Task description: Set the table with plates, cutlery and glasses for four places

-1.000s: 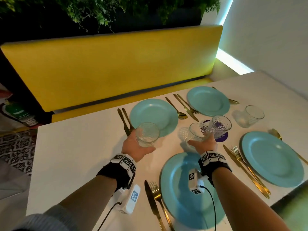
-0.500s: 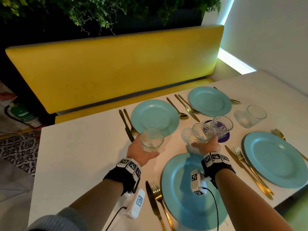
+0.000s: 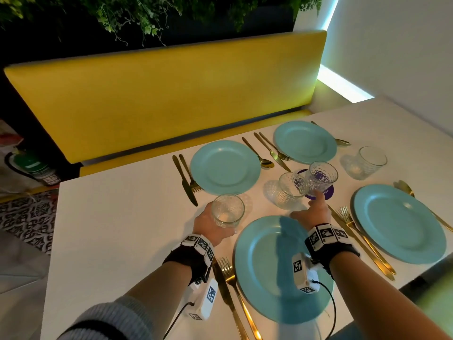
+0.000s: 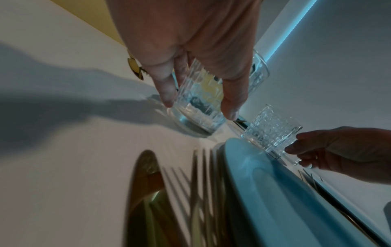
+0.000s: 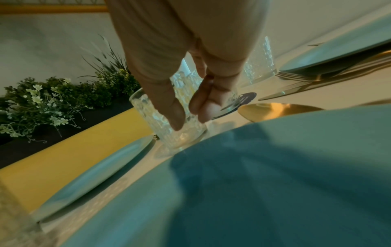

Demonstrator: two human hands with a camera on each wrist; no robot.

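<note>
Two glasses are in hand: the left hand (image 3: 208,225) grips one (image 3: 228,210) left of the near plate (image 3: 274,268); the right hand (image 3: 310,212) pinches another (image 3: 291,190) beyond the plate's far rim, on the worktop (image 3: 122,217).

The right hand (image 5: 186,70) grips a patterned glass (image 5: 169,123) by its side.

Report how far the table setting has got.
Done: four blue plates, such as the near plate, flanked by gold cutlery, and the far right glass standing alone. In hand: the left hand and right hand each grip a glass. Left: placing those and the glass on the purple coaster.
</note>
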